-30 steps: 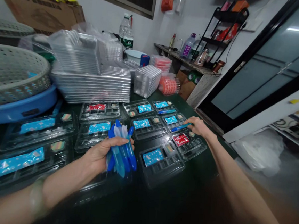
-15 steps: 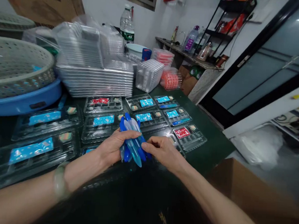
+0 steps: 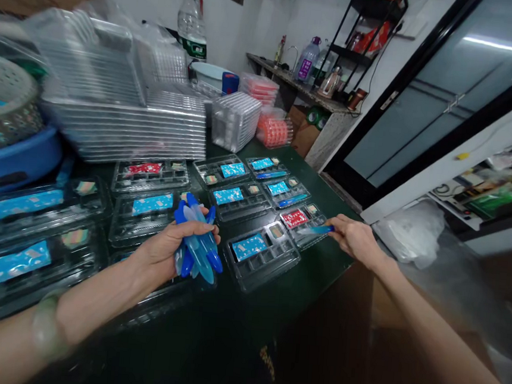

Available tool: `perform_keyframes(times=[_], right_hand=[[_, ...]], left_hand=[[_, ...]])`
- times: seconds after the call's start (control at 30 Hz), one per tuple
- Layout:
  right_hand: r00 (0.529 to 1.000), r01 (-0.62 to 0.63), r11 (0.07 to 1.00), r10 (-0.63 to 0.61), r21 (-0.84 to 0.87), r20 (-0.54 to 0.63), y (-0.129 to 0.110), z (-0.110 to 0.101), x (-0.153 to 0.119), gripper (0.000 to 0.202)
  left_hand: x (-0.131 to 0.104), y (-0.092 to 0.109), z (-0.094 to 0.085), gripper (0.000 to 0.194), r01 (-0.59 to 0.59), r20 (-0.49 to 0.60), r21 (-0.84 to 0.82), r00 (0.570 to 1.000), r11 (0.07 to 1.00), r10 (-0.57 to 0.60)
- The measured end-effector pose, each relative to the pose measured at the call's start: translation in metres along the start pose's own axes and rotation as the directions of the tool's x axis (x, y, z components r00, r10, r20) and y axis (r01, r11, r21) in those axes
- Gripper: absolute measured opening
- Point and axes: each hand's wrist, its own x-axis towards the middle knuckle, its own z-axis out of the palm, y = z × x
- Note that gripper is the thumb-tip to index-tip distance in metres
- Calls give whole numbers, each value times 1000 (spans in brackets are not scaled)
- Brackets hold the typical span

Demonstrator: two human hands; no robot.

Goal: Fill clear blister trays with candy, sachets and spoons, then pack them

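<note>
In my left hand point(image 3: 189, 240) is a bunch of blue pen-shaped plastic pieces point(image 3: 201, 253), some dark blue and some translucent pale blue. The fingers wrap round them. Off to the right, my right hand point(image 3: 353, 239) pinches one more blue pen-shaped piece point(image 3: 321, 229), its far end blurred. That piece is over a clear plastic tray holding a red patterned packet point(image 3: 295, 219); whether it touches the tray I cannot tell. Two trays behind it each contain a blue packet and a similar blue piece point(image 3: 293, 200). Between my hands lies a clear tray point(image 3: 277, 259) with a blue dotted packet point(image 3: 249, 247).
More clear trays with packets cover the green table on the left. Behind them rise stacks of clear plastic trays point(image 3: 140, 131), beside a basket point(image 3: 8, 104) in a blue basin point(image 3: 20, 165). An open cardboard box point(image 3: 363, 297) stands below the table's right edge.
My right hand has drawn away from the bunch and moved right with one blue piece, to the red-packet tray. My left hand keeps the bunch. The view has turned right.
</note>
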Motion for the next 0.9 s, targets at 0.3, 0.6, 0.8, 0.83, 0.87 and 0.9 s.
perform_keyframes(times=[0.3,0.6,0.8,0.83,0.87,0.9], right_hand=[[995,59,991,-49,-118,86,-13,9,11,26],[944,-207,379,-165,902,286,-204,-23,6,24],[887,-433,84,-138,897,441,-239,-3,8,25],[888,-434,56,-139,899,438,-237,-2,8,25],[894,-427,39,-136,904,428,-234,-2,9,25],[904,-408,37,-122,912,409,-229,-4,9,26]], left_hand=[[-4,-2,3,36,25,-51,-67,998,997,-28],[-14,-3,11,25,60,8,-115,998,991,-60],[-22,-5,3,23,2,-37,-143,999,990,-8],[-23,-5,1,23,6,-29,-157,1000,988,-11],[-24,-6,-1,22,13,-24,-169,1000,986,-17],[-26,-6,-3,22,23,-24,-172,999,985,-27]])
